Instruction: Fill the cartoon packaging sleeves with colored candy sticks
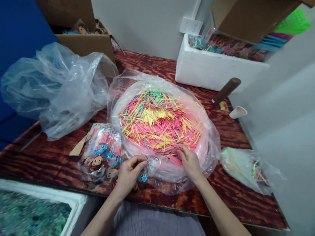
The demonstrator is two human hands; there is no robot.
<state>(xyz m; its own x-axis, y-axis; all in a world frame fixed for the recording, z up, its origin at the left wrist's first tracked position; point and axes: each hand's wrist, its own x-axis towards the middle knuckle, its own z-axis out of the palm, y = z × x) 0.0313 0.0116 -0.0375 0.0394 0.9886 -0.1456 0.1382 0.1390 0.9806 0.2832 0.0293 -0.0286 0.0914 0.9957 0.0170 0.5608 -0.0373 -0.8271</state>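
A wide, round basin lined with a clear plastic bag [210, 140] holds a heap of thin pink, yellow and green sticks [159, 123]. My right hand [189, 163] reaches over its near rim, fingers closed around a few pink sticks [174, 159]. At the near edge of the basin, my left hand [130, 172] pinches a small clear packet [142, 176] with blue lettering; its lower part is hidden behind the hand. Left of that hand lies a pile of packets [98, 158] printed with a cartoon monkey, some with pink sticks inside.
Crumpled clear plastic [67, 85] lies at left, before an open cardboard box [87, 45]. A white foam box [218, 70] stands at the back right. Nearby are a brown cylinder [226, 91], a paper cup [237, 112] and a plastic bag [247, 170]. Another foam box [78, 202] sits lower left.
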